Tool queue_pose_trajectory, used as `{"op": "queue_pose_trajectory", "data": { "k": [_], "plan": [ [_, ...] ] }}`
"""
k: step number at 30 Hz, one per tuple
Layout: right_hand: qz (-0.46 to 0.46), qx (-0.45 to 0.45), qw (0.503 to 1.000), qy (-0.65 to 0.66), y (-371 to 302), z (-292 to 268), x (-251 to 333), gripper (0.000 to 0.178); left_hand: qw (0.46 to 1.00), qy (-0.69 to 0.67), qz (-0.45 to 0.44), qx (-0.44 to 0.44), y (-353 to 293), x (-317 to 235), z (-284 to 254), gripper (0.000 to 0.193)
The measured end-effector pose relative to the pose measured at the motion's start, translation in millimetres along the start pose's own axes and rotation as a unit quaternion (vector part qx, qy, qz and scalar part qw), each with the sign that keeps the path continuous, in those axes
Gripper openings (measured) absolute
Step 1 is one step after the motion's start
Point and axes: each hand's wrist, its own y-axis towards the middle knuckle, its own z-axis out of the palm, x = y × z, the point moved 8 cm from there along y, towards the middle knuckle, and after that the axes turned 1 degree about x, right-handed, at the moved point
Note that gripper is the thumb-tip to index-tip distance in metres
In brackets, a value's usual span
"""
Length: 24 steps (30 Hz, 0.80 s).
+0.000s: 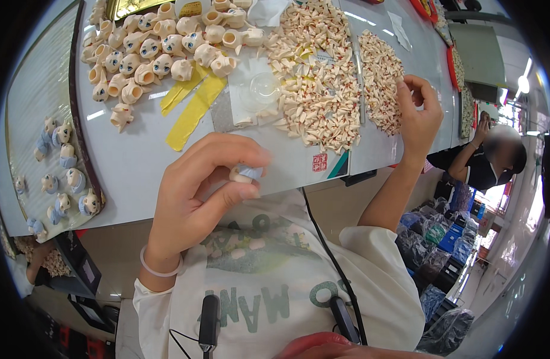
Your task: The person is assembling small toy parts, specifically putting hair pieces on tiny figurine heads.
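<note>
My left hand (206, 194) is raised in front of my chest, thumb and fingers closed around a small doll part (246, 173) in pale blue and cream. The fingers cover much of it. Farther right, my right hand (420, 113) is over the edge of a pile of tiny cream pieces (380, 78). Its thumb and forefinger are pinched at the tips on what looks like one small cream piece (399, 79). A larger heap of pointed cream parts with reddish marks (314, 90) lies between the hands.
Hollow doll heads (149, 51) crowd the far left of the table, near yellow tape strips (197, 113) and a clear round dish (264, 88). A tray (23, 107) at left holds several blue-and-cream doll pieces (67, 157). Another person (496, 155) sits at right.
</note>
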Motion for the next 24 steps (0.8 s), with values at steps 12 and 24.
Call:
{"op": "queue_pose_trajectory", "data": {
  "k": [12, 24],
  "plan": [
    [-0.276, 0.079, 0.948, 0.139, 65.4, 49.3, 86.6, 0.029, 0.998, 0.045, 0.049, -0.01, 0.3, -5.5, -4.0, 0.026],
    [-0.055, 0.213, 0.909, 0.353, 85.7, 112.4, 102.3, 0.021, 0.994, 0.08, 0.072, 0.0, -0.4, -5.6, -5.2, 0.023]
  ]
}}
